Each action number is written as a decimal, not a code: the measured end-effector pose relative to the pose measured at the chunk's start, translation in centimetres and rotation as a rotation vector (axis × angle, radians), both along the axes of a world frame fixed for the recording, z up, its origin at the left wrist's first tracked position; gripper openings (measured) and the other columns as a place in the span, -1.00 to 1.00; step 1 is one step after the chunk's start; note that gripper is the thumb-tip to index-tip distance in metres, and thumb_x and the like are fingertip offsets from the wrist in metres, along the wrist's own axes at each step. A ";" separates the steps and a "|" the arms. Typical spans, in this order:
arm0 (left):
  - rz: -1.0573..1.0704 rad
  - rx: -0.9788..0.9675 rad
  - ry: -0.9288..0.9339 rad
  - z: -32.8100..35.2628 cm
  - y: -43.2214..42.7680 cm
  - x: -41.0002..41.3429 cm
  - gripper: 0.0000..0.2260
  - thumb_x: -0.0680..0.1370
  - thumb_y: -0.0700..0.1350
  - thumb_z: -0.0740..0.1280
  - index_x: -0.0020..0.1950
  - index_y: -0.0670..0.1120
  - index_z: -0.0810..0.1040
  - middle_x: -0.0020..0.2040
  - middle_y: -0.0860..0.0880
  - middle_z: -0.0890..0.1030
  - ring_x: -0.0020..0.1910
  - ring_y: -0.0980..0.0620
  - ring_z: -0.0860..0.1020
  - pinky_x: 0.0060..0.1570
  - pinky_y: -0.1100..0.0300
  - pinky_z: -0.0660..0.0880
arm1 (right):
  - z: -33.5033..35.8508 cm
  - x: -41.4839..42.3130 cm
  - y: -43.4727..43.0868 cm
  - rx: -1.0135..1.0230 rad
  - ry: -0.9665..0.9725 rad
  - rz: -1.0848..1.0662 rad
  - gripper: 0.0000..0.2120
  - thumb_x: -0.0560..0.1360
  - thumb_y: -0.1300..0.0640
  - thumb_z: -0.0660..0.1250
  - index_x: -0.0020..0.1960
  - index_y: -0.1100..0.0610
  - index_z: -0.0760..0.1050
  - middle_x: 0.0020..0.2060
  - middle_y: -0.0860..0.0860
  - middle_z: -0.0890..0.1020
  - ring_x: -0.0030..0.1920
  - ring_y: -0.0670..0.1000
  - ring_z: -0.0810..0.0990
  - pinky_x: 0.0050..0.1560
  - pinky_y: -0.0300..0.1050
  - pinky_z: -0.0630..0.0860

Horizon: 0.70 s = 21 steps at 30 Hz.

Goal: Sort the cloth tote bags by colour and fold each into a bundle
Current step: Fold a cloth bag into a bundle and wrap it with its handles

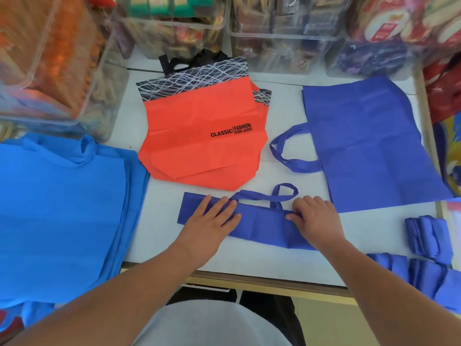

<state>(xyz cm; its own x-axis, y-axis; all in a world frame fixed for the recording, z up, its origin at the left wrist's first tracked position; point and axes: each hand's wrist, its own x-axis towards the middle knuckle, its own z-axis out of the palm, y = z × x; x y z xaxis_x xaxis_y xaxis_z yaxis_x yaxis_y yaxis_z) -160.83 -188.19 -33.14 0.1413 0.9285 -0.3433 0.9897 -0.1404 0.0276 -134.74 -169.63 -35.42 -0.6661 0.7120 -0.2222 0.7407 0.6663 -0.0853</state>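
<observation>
— So, which step is in hand?
— Folding, I'd say. The indigo bag lies on the table near its front edge, narrowed to a long strip, with its handle looping out on the far side. The left hand lies flat on the strip's left part, fingers straight and pressing down. The right hand has curled fingers and pinches the cloth's top edge by the handle's root.
— And next?
— Probably tuck the handle in, then fold the strip end to end, pinning it so it can't spring open. It should match the bundles at the right.
— Is the sorting done?
— Largely, by the look of it: light-blue bags stacked on the left, orange bags behind, one flat indigo bag waiting on the right.
— Anything unclear?
— How many bags each stack holds. The light-blue stack and the bundles run out of frame, the right hand's fingertips are partly hidden, and the clear bins are blurred
</observation>
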 end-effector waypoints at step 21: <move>0.181 0.092 -0.097 -2.9 -3.6 -3.0 -0.48 0.34 -0.25 0.53 0.30 -0.07 0.62 0.50 -0.12 0.44 0.45 -0.08 0.46 0.41 -0.10 0.29 | -3.1 1.8 -5.1 -0.016 -0.071 -0.131 -0.38 0.67 -0.26 -0.14 0.66 -0.06 -0.09 0.66 0.04 -0.09 0.64 0.09 -0.16 0.60 0.22 -0.12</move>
